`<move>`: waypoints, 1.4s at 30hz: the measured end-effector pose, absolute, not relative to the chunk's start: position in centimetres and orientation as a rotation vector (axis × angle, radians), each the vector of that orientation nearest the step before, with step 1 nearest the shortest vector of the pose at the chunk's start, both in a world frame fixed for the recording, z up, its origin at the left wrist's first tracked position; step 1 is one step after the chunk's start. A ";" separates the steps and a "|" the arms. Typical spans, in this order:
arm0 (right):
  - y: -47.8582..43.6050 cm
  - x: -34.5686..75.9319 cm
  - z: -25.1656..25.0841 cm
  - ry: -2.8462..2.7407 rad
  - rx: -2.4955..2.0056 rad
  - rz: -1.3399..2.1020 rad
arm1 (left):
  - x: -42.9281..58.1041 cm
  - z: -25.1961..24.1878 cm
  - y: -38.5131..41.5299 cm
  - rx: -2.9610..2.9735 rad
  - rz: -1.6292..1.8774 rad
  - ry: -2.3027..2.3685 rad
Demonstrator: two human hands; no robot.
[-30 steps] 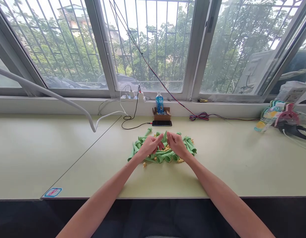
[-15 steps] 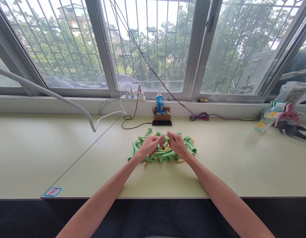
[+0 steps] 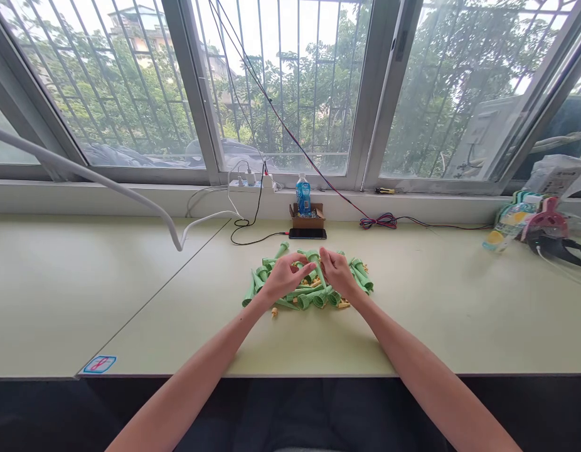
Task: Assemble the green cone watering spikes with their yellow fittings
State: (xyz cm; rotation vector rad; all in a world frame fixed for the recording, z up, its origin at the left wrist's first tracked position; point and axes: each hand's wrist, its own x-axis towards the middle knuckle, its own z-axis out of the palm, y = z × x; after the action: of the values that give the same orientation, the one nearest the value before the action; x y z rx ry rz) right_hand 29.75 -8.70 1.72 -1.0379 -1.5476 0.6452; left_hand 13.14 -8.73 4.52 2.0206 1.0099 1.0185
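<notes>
My left hand [image 3: 285, 276] is over the left of the pile, its thumb and fingers curved against a green plastic spike [image 3: 313, 256]. That spike has a wide cap end at the top and a narrow shaft slanting down to the right, between my two hands. My right hand [image 3: 336, 274] is closed just to the right of it, thumb uppermost; whatever its fingers hold is hidden. Under and around both hands lies a heap of similar green spikes [image 3: 320, 300], mixed with small yellow-orange pieces [image 3: 343, 304]. One small piece [image 3: 274, 312] sits apart at the near left.
Behind the heap lie a phone [image 3: 308, 233] on a cable and a small cardboard box [image 3: 308, 221] with a blue-labelled bottle [image 3: 303, 196]. A white cable arm [image 3: 130, 191] crosses the left. Coiled wire [image 3: 379, 220] and a clear bottle [image 3: 511, 223] are to the right.
The left hand's thumb and fingers have spread from a tight pinch, and the green spike now shows between the hands. The right hand has shifted slightly; the heap looks much the same.
</notes>
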 end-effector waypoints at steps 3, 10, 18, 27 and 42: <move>-8.7 29.8 1.7 -1.532 -1.036 0.688 | 13.1 4.3 -8.6 2.065 1.064 0.974; -8.6 29.7 1.6 -1.451 -0.948 0.850 | 13.2 3.9 -8.5 2.110 1.107 0.902; -8.9 29.6 2.0 -1.404 -0.864 0.925 | 13.0 3.4 -8.0 2.166 1.168 0.828; -8.9 29.4 2.1 -1.413 -0.894 0.942 | 12.8 2.7 -7.3 2.395 1.317 0.721; -8.0 29.8 1.2 -1.408 -0.993 0.683 | 13.6 3.3 -8.0 2.088 1.266 0.919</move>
State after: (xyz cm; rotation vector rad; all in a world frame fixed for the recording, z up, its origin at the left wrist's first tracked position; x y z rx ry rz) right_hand 29.77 -7.96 1.22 -0.9928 -1.4080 0.6827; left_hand 13.61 -7.95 3.27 2.0885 0.9187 1.2665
